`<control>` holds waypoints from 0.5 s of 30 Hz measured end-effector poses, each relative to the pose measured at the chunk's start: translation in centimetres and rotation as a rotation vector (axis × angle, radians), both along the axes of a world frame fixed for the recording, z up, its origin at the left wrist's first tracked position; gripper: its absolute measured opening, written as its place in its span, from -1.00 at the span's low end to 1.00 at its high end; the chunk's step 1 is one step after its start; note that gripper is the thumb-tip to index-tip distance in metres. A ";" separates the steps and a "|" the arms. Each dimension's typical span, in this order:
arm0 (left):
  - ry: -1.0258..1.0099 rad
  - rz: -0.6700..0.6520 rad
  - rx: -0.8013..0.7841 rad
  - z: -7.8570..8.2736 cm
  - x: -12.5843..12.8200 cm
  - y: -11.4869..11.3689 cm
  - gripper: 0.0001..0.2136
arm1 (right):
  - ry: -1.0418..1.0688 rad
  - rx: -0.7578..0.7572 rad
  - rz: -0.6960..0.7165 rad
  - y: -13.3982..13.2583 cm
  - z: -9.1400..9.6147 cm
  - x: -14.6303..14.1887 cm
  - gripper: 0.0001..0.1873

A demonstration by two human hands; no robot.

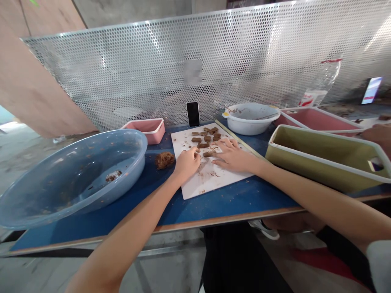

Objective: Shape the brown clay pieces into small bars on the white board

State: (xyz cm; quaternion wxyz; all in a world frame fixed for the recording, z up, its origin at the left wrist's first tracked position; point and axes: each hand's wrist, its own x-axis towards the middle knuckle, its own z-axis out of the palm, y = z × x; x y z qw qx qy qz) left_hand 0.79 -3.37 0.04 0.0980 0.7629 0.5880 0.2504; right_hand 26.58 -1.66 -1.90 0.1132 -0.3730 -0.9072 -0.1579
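A white board [195, 189] lies on the blue table, smeared with brown crumbs. Several short brown dough-like pieces [207, 138] are grouped on its far half. My right hand [232, 155] is spread over the board, fingers apart, fingertips touching or just beside one short brown roll [209, 154]. At the board's left side rests my left hand [187, 163], fingers curled in with thumb and forefinger close together; whatever they may hold is hidden. Left of that hand, a rough brown lump [164, 160] sits on the table.
A large blue basin [134, 162] stands at left, with a small pink tub [157, 132] behind. A phone [193, 114] leans against the perforated metal panel [165, 53]. To the right are a white basin [249, 128], a green tub [314, 162], a pink tub [324, 118] and another person's hand [378, 136].
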 end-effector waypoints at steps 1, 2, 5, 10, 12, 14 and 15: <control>0.000 0.002 0.001 0.0 0.0 0.0 -0.70 | -0.003 0.039 0.005 0.1 0.0 0.1 -0.36; 0.002 0.003 0.002 0.1 0.0 0.0 -0.70 | -0.011 0.080 0.019 0.2 -0.1 0.3 -0.36; 0.014 0.004 0.004 0.0 0.0 0.0 -0.69 | -0.072 0.187 0.105 0.7 -0.4 0.7 -0.33; 0.018 0.002 0.006 0.0 0.0 0.1 -0.68 | -0.186 0.290 0.204 1.4 -0.4 1.3 -0.40; 0.004 0.001 0.001 0.1 0.0 0.0 -0.67 | -0.193 0.303 0.227 1.7 -0.3 1.8 -0.43; -0.007 0.000 0.001 0.1 0.0 -0.1 -0.68 | -0.185 0.308 0.251 2.0 -0.1 2.5 -0.45; -0.009 0.001 0.003 0.1 0.0 -0.1 -0.68 | -0.180 0.308 0.261 2.2 -0.1 2.8 -0.44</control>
